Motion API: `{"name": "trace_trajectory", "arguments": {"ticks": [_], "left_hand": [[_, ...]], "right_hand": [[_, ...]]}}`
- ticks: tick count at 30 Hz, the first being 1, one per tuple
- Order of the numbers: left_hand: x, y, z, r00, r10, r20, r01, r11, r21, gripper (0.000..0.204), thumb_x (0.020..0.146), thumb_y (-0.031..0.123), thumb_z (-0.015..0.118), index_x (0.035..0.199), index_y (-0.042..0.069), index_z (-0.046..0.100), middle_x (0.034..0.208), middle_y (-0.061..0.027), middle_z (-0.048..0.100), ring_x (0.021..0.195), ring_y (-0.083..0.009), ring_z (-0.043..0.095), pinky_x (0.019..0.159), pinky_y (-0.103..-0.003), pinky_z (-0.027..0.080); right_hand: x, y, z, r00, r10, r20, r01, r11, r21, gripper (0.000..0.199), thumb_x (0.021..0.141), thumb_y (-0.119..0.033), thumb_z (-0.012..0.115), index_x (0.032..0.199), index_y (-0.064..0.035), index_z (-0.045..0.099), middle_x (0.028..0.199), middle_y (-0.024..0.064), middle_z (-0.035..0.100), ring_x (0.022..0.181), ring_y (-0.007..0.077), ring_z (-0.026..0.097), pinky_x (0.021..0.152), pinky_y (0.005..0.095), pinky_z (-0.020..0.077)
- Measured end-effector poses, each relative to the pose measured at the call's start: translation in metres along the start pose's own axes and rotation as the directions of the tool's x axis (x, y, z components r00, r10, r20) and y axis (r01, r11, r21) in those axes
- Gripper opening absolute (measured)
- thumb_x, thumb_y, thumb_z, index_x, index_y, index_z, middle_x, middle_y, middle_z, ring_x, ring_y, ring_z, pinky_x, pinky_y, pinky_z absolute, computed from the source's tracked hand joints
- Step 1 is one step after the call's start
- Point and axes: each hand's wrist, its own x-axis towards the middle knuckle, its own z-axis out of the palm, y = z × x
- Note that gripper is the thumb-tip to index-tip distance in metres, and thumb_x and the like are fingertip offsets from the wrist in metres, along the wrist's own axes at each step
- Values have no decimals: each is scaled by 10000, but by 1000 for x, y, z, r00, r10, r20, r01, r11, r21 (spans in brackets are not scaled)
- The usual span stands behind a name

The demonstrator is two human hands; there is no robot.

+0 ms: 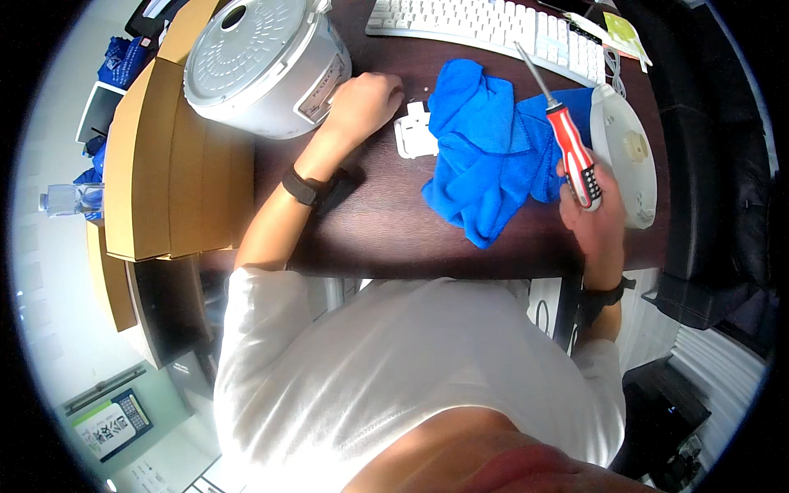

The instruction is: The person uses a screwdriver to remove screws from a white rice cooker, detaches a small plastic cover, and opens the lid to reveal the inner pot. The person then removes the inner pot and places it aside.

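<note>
My right hand [593,205] is wrapped round the handle of a screwdriver [567,135] with red, white and black stripes. Its metal shaft points up and to the left, above a crumpled blue cloth [481,148]. On the left, my left hand [364,105] lies with curled fingers beside the front panel of a white rice cooker [263,74]; whatever the fingers hold, if anything, is hidden. A small white plastic part [416,133] sits between that hand and the cloth. At the cloth's right edge, close to my right hand, stands a rounded white plastic cover [626,156].
A white keyboard [485,25] runs along the far side of the dark wooden table [370,222]. Open cardboard boxes [173,164] border the left side, with a clear plastic bottle [72,200] beyond them. Black padded seating [707,189] lies to the right.
</note>
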Motion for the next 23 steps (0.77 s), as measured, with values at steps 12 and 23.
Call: {"name": "trace_trajectory", "arguments": {"ticks": [12,23], "left_hand": [[41,2,21,974,227,16,-223,968,-114,142,821,115,639,920,21,679,879,-151,673,770,-316,648,682,-390,512],[10,44,-43,965,13,261,261,-88,-961,169,941,140,586,1033,7,633,851,-44,658,575,-105,551,509,-232,453]], "right_hand": [[-17,27,-5,1000,-14,23,15,1000,-24,380,926,-222,475,1218,21,461,984,182,606,540,168,569,438,268,436],[-23,10,5,976,-149,157,198,908,-371,350,909,-95,556,1222,-9,423,872,90,553,632,107,542,543,237,443]]}}
